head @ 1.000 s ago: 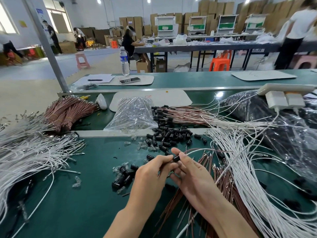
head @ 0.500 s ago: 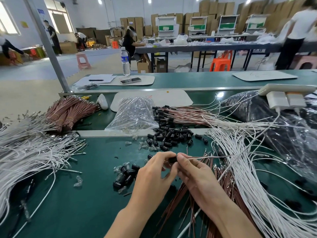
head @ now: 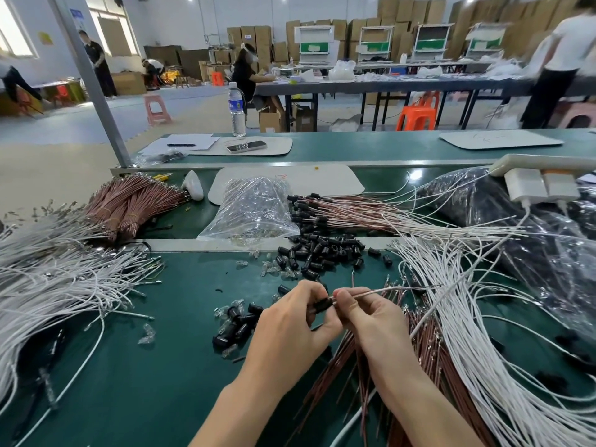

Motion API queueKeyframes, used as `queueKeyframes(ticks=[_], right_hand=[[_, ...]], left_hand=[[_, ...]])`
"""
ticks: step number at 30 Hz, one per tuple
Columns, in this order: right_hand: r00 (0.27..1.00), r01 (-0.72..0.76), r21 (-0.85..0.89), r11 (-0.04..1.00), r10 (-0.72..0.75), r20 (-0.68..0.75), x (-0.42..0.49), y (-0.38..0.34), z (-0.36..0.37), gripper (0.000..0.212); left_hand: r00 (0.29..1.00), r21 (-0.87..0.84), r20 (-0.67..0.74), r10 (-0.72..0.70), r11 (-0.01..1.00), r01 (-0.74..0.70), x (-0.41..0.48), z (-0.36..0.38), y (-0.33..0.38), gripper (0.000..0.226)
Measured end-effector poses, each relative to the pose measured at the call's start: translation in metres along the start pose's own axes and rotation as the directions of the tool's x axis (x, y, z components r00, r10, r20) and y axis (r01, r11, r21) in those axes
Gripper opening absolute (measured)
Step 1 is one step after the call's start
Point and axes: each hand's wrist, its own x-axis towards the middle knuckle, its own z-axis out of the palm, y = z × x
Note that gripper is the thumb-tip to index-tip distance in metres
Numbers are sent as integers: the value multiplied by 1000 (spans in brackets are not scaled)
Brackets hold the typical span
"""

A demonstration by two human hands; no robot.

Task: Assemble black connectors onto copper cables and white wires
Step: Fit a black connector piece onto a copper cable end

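**Desk layout**

The left hand (head: 290, 324) and right hand (head: 371, 317) meet over the middle of the desk (head: 129, 382), with a connector (head: 322, 305) and a cable (head: 387, 290) between them. Wires (head: 58, 285) lie heaped at the left, and more wires (head: 467, 317) at the right. A connector pile (head: 322, 253) sits behind the hands, and a bag (head: 254, 211) behind that.

Green bench (head: 145, 382) under white wires (head: 48, 279), copper cables (head: 129, 204), loose black connectors (head: 322, 250), clear bag (head: 254, 208)
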Motion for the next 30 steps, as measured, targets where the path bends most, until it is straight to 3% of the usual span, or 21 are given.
queueKeyframes(ticks=[7,12,30], right_hand=[[998,-30,206,978,42,-56,4,1,-2,29],[998,-25,257,966,37,-44,3,3,1,24],[992,-57,210,976,33,119,3,5,1,31]], left_hand=[[986,-138,-1,-164,977,162,-2,7,-3,35],[984,64,42,-171,984,168,-3,13,-1,55],[969,191,80,-234,958,215,-1,15,-7,51]])
